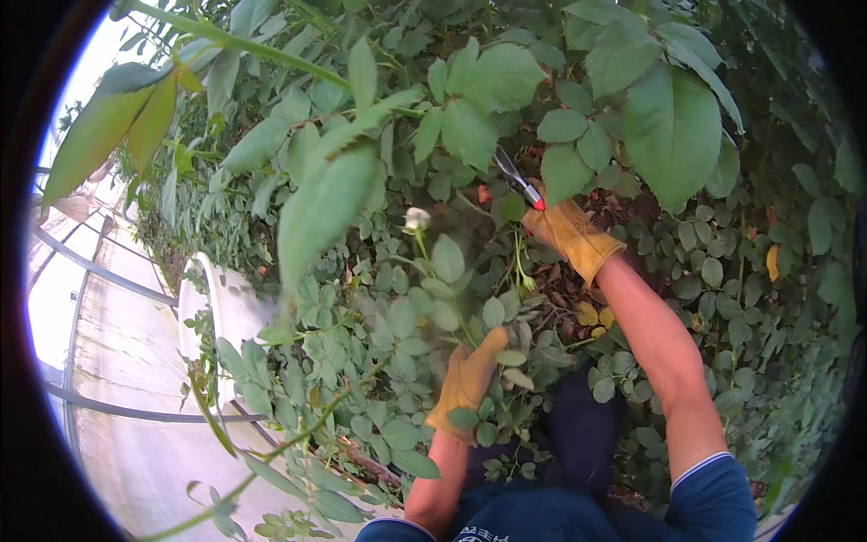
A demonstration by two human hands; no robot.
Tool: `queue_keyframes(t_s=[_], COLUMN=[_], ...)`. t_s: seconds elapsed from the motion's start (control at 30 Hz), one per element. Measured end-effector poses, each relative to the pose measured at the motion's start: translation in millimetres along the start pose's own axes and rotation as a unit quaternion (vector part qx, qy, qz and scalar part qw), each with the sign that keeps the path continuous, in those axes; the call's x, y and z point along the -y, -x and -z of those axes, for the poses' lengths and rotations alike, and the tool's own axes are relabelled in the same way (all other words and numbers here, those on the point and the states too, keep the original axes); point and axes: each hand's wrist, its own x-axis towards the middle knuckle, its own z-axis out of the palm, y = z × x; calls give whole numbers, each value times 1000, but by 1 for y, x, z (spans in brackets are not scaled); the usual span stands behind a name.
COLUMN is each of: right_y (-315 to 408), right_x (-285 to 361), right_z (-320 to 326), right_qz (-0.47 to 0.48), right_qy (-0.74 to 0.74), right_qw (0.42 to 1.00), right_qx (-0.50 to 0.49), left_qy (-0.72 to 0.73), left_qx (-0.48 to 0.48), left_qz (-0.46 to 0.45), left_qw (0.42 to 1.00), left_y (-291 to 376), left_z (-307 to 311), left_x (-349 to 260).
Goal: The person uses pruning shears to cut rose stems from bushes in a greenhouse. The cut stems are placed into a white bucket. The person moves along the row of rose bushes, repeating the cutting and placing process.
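Note:
My right hand (569,234), in a yellow leather work glove, is closed around pruning shears (520,179) with red on the handles. Their metal blades point up and left into the foliage, partly behind leaves. Lower and to the left, my left hand (467,379) wears a matching glove. A leafy rose stem (462,318) runs down into its grip, and a pale rosebud (416,220) tops that stem. Leaves cover part of this hand, and the foliage around it is blurred. A drooping green bud (527,281) hangs just below my right glove.
Dense rose bushes surround both hands. Large leaves (332,210) and a thick stem (271,57) cross close to the camera. At left stand a white rounded container (223,305) and pale sheeting (122,325) with curved grey bars. Dry leaves (552,298) cover the ground.

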Motion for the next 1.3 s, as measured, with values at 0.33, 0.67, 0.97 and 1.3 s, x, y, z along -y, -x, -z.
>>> queue_keyframes(t_s=[0.33, 0.67, 0.97, 1.3], right_y=[33, 88, 89, 79], right_x=[2, -3, 2, -14], right_z=[16, 66, 69, 45], right_qz=[21, 77, 60, 113], right_qy=[29, 190, 297, 312], right_qw=[999, 976, 938, 936], right_qx=[-15, 78, 168, 117], left_qy=[74, 152, 157, 183], left_qx=[-64, 40, 68, 50], left_qz=[60, 72, 84, 81], left_qw=[993, 985, 982, 979], left_y=[32, 17, 11, 13], left_z=[2, -9, -14, -13], left_x=[-9, -3, 5, 14])
